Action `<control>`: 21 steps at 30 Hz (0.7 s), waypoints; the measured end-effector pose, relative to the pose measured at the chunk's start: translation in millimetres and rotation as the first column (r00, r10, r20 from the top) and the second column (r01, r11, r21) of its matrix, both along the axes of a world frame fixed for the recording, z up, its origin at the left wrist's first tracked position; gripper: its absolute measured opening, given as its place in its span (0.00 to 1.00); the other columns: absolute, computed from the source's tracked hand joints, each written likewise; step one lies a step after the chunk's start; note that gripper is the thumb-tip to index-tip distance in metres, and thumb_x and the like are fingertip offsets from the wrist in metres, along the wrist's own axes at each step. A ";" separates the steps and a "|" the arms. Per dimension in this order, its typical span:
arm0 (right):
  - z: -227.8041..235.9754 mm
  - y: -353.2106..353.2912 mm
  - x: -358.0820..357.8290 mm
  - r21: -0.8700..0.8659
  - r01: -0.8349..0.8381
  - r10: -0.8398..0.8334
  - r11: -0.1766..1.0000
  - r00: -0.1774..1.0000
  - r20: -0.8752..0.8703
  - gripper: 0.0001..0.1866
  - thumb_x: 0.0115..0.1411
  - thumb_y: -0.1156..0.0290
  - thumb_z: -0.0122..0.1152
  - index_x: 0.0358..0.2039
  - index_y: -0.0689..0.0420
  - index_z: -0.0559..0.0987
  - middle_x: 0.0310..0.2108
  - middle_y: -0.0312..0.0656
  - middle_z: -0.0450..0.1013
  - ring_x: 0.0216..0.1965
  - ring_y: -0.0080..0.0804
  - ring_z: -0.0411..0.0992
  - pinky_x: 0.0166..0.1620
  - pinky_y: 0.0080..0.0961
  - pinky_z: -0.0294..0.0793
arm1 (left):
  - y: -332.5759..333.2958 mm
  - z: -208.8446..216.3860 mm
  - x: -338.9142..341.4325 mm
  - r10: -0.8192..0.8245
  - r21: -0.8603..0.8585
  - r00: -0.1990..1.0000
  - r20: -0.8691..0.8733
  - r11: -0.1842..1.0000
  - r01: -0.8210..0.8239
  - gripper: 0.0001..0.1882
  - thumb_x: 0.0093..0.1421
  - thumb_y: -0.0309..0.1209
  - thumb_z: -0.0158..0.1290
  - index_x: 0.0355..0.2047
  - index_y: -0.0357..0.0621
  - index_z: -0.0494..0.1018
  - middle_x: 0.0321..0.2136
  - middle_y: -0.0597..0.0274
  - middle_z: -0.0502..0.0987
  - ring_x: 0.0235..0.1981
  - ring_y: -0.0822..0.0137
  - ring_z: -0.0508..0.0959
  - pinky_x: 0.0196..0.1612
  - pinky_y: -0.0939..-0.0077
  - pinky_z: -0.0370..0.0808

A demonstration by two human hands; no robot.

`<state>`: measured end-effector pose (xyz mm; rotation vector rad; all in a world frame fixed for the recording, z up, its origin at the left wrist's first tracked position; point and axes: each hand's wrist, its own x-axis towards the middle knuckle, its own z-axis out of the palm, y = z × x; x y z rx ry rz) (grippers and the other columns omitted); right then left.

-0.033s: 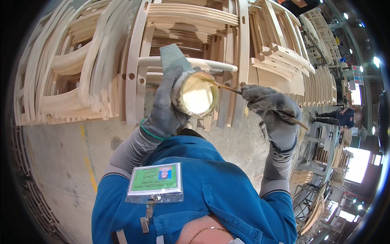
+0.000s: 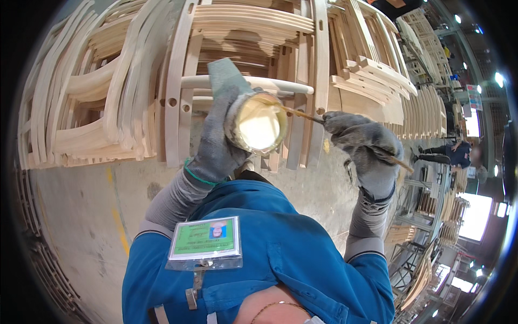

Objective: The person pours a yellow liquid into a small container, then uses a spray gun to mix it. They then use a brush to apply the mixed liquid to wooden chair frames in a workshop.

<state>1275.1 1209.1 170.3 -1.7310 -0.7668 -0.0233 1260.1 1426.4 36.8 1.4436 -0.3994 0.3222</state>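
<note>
Cup's hidden side: my left hand covers the left wall of the cup, and its base is out of my sight; glare washes out much of the pale cream stuff inside.
Stick's dipped end: the thin brown stick goes over the rim at the side nearest my right fingers; I cannot make out its tip inside the cup.
Grey-green piece: this flat piece pokes out beyond my left fingers, its lower part hidden behind them; cloth or paper, I cannot tell.
Right fingertips: tucked under my right hand, mostly out of view.
Left glove: fingers curved wide around the cup, holding it with its mouth turned up toward me; forearm slanting in from lower left, elbow bent.
Right glove: fingers curled closely round the stick, knuckles up; the stick enters by the thumb side and comes out past the heel of the hand. Forearm rises steeply, the wrist bent toward the cup.
Wooden frames: one stack stands just beyond my left fingers, partly blocked by cup and glove; another lies beyond my right fingers.
Badge: the green badge hangs on my blue shirt, nearer me than my left fingers.
Person: someone stands well apart, right of my right fingers, small and blurred.
</note>
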 end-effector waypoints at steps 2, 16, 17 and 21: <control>2.6 -4.5 1.2 0.169 0.015 -0.013 0.986 1.000 -0.012 0.03 0.53 0.82 0.59 0.28 0.66 0.75 0.34 0.51 0.76 0.38 0.41 0.75 0.43 0.34 0.75 | -0.9 -0.6 5.8 -0.212 -0.304 0.962 -0.171 0.940 0.153 0.30 0.60 0.35 0.49 0.57 0.33 0.54 0.50 0.47 0.69 0.52 0.57 0.71 0.55 0.65 0.71; -16.2 -12.6 -24.7 0.115 0.358 -0.330 0.927 0.921 -0.206 0.11 0.50 0.89 0.60 0.33 0.65 0.70 0.34 0.52 0.75 0.38 0.34 0.75 0.43 0.29 0.78 | -14.3 11.0 8.7 -0.016 0.016 1.000 -0.003 1.000 0.016 0.38 0.52 0.22 0.57 0.58 0.27 0.48 0.52 0.40 0.64 0.52 0.52 0.70 0.54 0.66 0.72; -18.8 -13.0 -23.9 0.151 0.334 -0.298 0.930 0.928 -0.222 0.12 0.51 0.87 0.61 0.35 0.65 0.70 0.35 0.51 0.75 0.38 0.33 0.75 0.43 0.28 0.77 | -14.2 11.8 8.9 0.013 0.132 0.994 0.104 0.991 -0.026 0.37 0.53 0.22 0.56 0.58 0.27 0.49 0.52 0.40 0.64 0.52 0.52 0.70 0.54 0.67 0.72; -31.1 -18.4 -16.9 0.319 0.386 -0.211 0.866 0.859 -0.466 0.09 0.55 0.81 0.59 0.36 0.65 0.71 0.35 0.51 0.74 0.38 0.34 0.75 0.41 0.28 0.79 | -22.3 19.7 12.0 -0.182 -0.215 0.968 -0.171 0.966 0.144 0.28 0.60 0.28 0.49 0.57 0.28 0.51 0.52 0.45 0.65 0.52 0.56 0.71 0.53 0.68 0.74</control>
